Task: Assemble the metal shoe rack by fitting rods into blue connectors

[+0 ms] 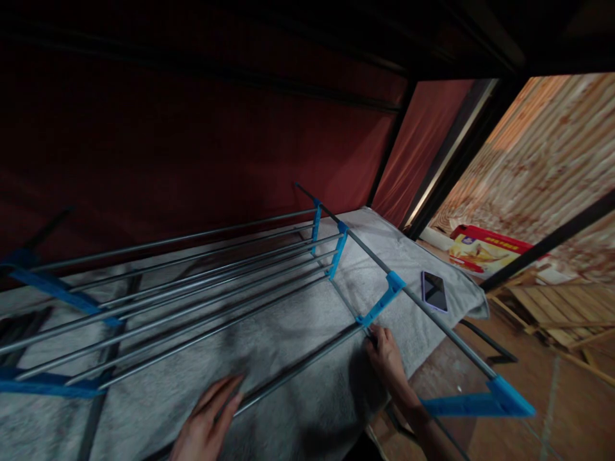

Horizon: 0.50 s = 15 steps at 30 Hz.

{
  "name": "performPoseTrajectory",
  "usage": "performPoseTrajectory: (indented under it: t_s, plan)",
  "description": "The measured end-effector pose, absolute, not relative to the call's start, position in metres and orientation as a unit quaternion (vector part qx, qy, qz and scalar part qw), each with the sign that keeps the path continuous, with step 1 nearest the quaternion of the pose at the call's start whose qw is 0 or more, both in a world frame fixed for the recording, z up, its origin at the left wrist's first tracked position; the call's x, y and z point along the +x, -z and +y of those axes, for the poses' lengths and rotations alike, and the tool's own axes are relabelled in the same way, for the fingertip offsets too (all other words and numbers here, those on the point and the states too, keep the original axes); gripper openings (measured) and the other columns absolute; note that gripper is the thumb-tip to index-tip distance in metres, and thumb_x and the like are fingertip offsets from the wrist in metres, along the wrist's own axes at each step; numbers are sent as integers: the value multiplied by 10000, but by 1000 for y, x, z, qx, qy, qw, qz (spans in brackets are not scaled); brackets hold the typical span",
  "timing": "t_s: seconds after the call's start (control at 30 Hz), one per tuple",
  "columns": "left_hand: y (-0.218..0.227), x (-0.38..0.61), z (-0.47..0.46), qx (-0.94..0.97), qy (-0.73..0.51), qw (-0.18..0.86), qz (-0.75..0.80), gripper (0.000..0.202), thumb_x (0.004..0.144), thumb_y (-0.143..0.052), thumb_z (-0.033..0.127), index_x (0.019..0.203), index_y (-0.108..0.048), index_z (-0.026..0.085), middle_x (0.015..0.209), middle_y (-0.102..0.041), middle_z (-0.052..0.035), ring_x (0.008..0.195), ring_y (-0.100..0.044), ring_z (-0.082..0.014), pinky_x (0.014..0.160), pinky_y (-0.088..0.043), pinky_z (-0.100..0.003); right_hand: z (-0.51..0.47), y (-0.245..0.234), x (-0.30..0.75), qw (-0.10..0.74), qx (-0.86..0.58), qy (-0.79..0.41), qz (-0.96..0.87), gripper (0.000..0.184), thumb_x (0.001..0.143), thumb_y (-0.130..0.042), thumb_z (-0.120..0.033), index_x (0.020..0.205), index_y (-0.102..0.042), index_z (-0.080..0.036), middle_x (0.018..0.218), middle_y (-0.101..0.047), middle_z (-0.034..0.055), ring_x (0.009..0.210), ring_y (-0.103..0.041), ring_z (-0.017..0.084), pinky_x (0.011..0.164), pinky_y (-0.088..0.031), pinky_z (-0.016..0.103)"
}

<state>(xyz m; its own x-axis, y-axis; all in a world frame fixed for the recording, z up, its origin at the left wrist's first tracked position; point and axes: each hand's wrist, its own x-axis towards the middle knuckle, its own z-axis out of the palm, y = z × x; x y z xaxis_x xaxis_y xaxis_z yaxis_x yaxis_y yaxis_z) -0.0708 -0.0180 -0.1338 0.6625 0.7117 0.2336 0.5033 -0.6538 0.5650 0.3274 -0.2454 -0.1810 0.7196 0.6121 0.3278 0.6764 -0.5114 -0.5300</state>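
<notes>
A partly assembled rack (pixel 211 301) of grey metal rods and blue plastic brackets rests on a grey cloth. My right hand (pixel 385 353) is closed around a thin metal rod just below a blue bracket (pixel 382 304); its fingertips are partly hidden. A thicker crossbar (pixel 302 366) runs from that bracket toward the lower left. Over this bar's nearer part lies my left hand (pixel 206 422), its fingers stretched out and a dark gap between thumb and forefinger. The bar passes behind it, and whether they touch is unclear.
A phone (pixel 435 291) lies on the grey cloth (pixel 403 246), right of the rack. One rack bar with a blue end bracket (pixel 480 403) juts past the table's right edge. Beyond are a wooden pallet (pixel 552 314) and a red-and-yellow box (pixel 487 250). Dark red sheeting (pixel 206 141) hangs behind.
</notes>
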Motion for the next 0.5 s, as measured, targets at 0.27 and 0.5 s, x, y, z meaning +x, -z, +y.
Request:
performPoseTrajectory:
  t_s: [0.27, 0.5]
  plan:
    - [103, 145, 4, 895, -205, 275, 287, 500, 995, -486, 201, 1478, -608, 166, 1544, -618, -163, 1458, -573, -267, 1245, -477, -466, -241, 174, 320, 220, -881, 141, -395, 197, 1074, -398, -288, 1011, -576, -233, 870, -637, 61, 788, -629, 224, 738, -507, 346]
    - [110, 256, 30, 942, -94, 185, 263, 616, 967, -446, 72, 1583, -460, 93, 1615, -527, -233, 1548, -466, -300, 1294, -376, -496, -246, 174, 320, 193, -879, 148, -410, 270, 1123, -324, -329, 1050, -567, -238, 858, -651, 58, 754, -672, 232, 687, -527, 359]
